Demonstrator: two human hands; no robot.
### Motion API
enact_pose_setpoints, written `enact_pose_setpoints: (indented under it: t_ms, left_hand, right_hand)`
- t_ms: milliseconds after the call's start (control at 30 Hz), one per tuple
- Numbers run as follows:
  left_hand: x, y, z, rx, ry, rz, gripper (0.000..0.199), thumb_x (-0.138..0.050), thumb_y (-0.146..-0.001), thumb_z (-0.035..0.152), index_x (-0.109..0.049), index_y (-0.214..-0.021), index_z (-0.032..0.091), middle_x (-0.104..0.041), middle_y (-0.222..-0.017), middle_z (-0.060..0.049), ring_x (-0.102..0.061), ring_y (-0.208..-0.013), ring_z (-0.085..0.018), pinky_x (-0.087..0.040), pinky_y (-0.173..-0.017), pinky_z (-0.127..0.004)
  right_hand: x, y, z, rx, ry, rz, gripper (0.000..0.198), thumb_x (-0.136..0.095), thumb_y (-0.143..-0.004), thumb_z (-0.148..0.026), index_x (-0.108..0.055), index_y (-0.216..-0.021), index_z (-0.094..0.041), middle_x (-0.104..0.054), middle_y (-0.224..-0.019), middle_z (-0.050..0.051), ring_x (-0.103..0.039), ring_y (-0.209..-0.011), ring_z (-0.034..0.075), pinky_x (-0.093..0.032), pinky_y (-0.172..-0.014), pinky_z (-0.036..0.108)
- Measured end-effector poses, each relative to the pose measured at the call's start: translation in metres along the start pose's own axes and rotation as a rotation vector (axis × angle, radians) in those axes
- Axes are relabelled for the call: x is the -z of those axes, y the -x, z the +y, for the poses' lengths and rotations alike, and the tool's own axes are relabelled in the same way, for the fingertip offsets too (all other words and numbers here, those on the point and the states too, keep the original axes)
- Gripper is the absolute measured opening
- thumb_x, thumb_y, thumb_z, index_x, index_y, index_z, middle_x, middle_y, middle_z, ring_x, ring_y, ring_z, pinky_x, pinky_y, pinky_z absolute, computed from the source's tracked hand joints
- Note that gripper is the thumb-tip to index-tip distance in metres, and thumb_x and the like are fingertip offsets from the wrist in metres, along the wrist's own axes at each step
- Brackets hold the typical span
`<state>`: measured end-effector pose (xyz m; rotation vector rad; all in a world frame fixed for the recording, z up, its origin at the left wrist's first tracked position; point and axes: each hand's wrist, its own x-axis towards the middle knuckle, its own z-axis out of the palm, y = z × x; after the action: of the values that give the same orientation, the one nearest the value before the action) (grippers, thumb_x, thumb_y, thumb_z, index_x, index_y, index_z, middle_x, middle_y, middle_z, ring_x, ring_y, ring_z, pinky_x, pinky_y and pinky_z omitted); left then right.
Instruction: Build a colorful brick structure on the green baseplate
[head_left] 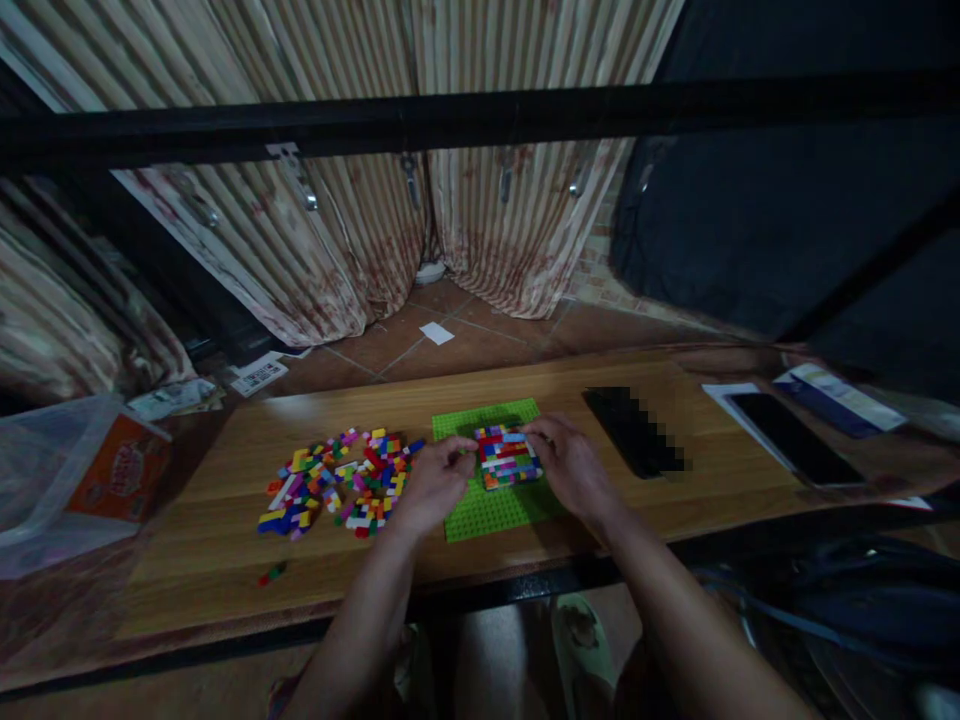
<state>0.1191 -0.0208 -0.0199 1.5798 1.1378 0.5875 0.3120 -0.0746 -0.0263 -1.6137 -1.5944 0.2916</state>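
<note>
A green studded baseplate point(465, 520) lies on the wooden tabletop. On it stands a low block of multicoloured toy bricks point(510, 462), laid in rows of red, white, blue and other colours. My left hand point(441, 478) is at the block's left side, its thumb and index finger closed together near the edge. At the upper right corner, my right hand point(568, 458) has its fingers curled against the bricks, close to a light-blue one. Whatever small piece either hand's fingertips hold is too small or hidden to make out.
Loose bricks point(364, 480) are heaped left of the baseplate, with a few strays point(271, 574) near the front edge. A black phone-like object point(626, 430) lies to the right, another dark phone point(795, 438) farther right. A clear plastic bin point(45, 480) stands at far left.
</note>
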Motion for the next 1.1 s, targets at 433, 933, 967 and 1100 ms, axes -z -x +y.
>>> enact_pose_setpoints:
  t_ms: [433, 933, 967, 1100]
  left_hand:
    - [-0.010, -0.003, -0.002, -0.035, -0.125, -0.048, 0.038, -0.050, -0.080, 0.032, -0.064, -0.112, 0.016, -0.049, -0.054, 0.005, -0.044, -0.045, -0.009, -0.032, -0.047, -0.021]
    - [-0.015, 0.001, 0.006, -0.060, -0.097, -0.030, 0.034, -0.052, -0.078, 0.025, -0.067, -0.106, 0.014, -0.056, -0.054, 0.003, -0.048, -0.048, -0.011, -0.037, -0.052, -0.022]
    - [-0.015, 0.001, 0.005, -0.065, -0.103, -0.026, 0.034, -0.052, -0.078, 0.025, -0.067, -0.107, 0.014, -0.056, -0.054, 0.002, -0.048, -0.049, -0.011, -0.037, -0.052, -0.022]
    - [-0.016, 0.001, 0.002, -0.080, -0.133, -0.024, 0.034, -0.050, -0.079, 0.024, -0.067, -0.107, 0.014, -0.057, -0.056, 0.002, -0.046, -0.048, -0.010, -0.034, -0.050, -0.022]
  right_hand:
    - [-0.027, -0.009, 0.010, -0.145, -0.084, 0.074, 0.009, -0.063, -0.075, -0.020, -0.070, -0.078, -0.023, -0.057, -0.102, 0.006, -0.054, -0.103, 0.022, -0.041, -0.094, 0.041]
    - [-0.037, -0.012, 0.026, -0.452, -0.314, 0.132, 0.036, -0.062, -0.074, -0.042, -0.065, -0.099, -0.017, -0.070, -0.095, 0.008, -0.064, -0.088, 0.022, -0.049, -0.082, 0.039]
    - [-0.038, -0.012, 0.026, -0.435, -0.265, 0.117, 0.036, -0.062, -0.074, -0.043, -0.065, -0.100, -0.018, -0.070, -0.097, 0.008, -0.063, -0.090, 0.022, -0.048, -0.084, 0.040]
    - [-0.041, -0.011, 0.024, -0.413, -0.182, 0.079, 0.039, -0.060, -0.076, -0.043, -0.065, -0.103, -0.016, -0.069, -0.098, 0.010, -0.064, -0.090, 0.023, -0.048, -0.083, 0.040]
